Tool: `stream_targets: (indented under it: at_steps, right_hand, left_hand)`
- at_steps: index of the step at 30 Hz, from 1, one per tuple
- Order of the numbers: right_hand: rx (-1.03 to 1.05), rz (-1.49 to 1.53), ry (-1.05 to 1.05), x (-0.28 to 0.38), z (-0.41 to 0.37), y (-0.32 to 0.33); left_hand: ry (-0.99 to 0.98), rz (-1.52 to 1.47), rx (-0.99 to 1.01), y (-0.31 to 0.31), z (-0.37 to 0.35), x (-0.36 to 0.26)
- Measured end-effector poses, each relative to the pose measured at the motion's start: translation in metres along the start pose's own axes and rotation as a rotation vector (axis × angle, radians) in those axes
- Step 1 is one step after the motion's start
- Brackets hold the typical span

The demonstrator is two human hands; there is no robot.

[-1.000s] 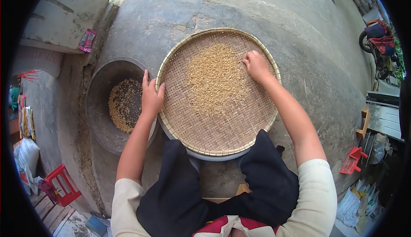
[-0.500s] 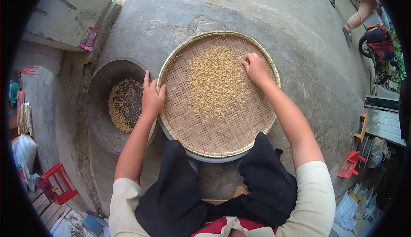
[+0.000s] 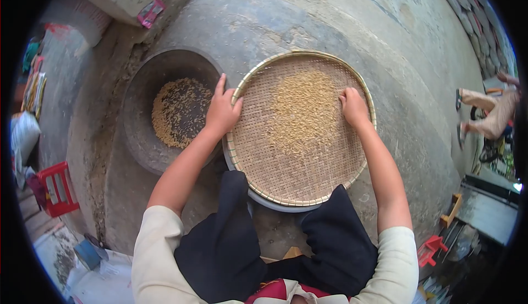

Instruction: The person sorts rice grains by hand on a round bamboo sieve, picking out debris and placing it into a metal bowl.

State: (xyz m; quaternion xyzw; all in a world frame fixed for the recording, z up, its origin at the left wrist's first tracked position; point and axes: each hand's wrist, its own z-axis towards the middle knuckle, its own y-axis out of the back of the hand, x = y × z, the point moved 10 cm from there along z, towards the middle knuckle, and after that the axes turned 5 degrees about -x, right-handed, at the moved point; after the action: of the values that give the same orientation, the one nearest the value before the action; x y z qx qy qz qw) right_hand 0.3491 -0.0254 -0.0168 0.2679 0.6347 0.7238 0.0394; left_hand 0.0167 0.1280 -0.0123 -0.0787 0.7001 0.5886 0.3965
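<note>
A round woven tray (image 3: 258, 155) with a pale bound rim rests in front of my knees, over a grey basin that shows below its near edge. Unhusked grain (image 3: 305, 114) lies spread across its middle. My left hand (image 3: 223, 109) is at the tray's left rim, index finger stretched out and thumb apart over the rim. Over the tray's right side is my right hand (image 3: 353, 106), its fingers curled together beside the grain; what they pinch, if anything, is too small to make out. Left of the tray stands a dark round basin (image 3: 137, 111) with more grain inside.
A person (image 3: 489, 111) is at the far right. Stacked sacks (image 3: 476, 23) lie at the upper right. Red plastic stools (image 3: 58, 188) stand at lower left and lower right (image 3: 432, 250). A pink packet (image 3: 150, 12) lies by the wall at upper left.
The view has turned, so tray and basin sit differently in it. The person at the right appears lower, and the sacks have come into view. Both hands remain at the tray.
</note>
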Motion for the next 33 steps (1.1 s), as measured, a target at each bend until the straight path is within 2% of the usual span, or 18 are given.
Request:
stream_targets:
  at_steps: [3,5,6,8,10,12,14,15,19,20,22,24,26,29,33]
  right_hand:
    - [0.021,-0.016,0.049,0.034,0.011,0.002]
    - [0.091,0.181,0.057,0.068,0.022,0.0]
    - [0.107,0.188,0.088,0.099,0.029,0.005]
    - [0.501,0.72,-0.017,0.188,0.017,-0.013]
    - [0.677,0.97,0.0,0.259,0.008,-0.018]
    - [0.7,1.08,0.031,0.303,0.003,-0.021]
    - [0.713,1.194,0.055,0.322,0.003,-0.02]
    - [0.672,1.069,0.099,0.317,0.004,-0.02]
    - [0.448,0.676,0.214,0.254,0.016,-0.007]
    - [0.416,0.632,0.153,0.222,0.021,-0.007]
    - [0.341,0.51,0.071,0.148,0.029,-0.013]
    - [0.267,0.474,0.02,0.085,0.029,-0.016]
    - [0.203,0.269,-0.15,0.022,0.019,-0.01]
    - [0.107,0.241,-0.119,-0.012,0.006,-0.001]
    - [0.081,0.231,-0.089,-0.017,0.0,-0.001]
  left_hand:
    - [-0.023,0.014,-0.03,0.0,-0.001,0.004]
    - [0.006,-0.002,-0.018,-0.001,-0.001,0.007]
    - [0.034,0.004,-0.039,0.0,-0.001,0.01]
    - [0.021,-0.008,-0.037,0.0,-0.003,0.008]
    - [0.036,0.009,-0.039,0.003,-0.004,0.008]
    - [0.043,0.021,-0.036,0.002,-0.006,0.008]
    - [0.168,-0.146,-0.004,-0.005,-0.007,0.022]
    - [0.057,-0.014,-0.027,-0.002,-0.006,0.013]
    - [0.097,-0.035,0.047,-0.001,-0.007,0.011]
    - [0.11,-0.033,0.049,-0.005,-0.008,0.014]
    - [0.022,-0.014,-0.074,0.0,-0.009,0.01]
    - [0.036,-0.014,-0.053,0.001,-0.009,0.011]
    - [0.026,-0.034,-0.022,-0.002,-0.007,0.006]
    - [0.023,-0.027,-0.052,-0.003,-0.006,0.009]
    - [0.016,-0.06,-0.019,-0.001,-0.005,0.005]
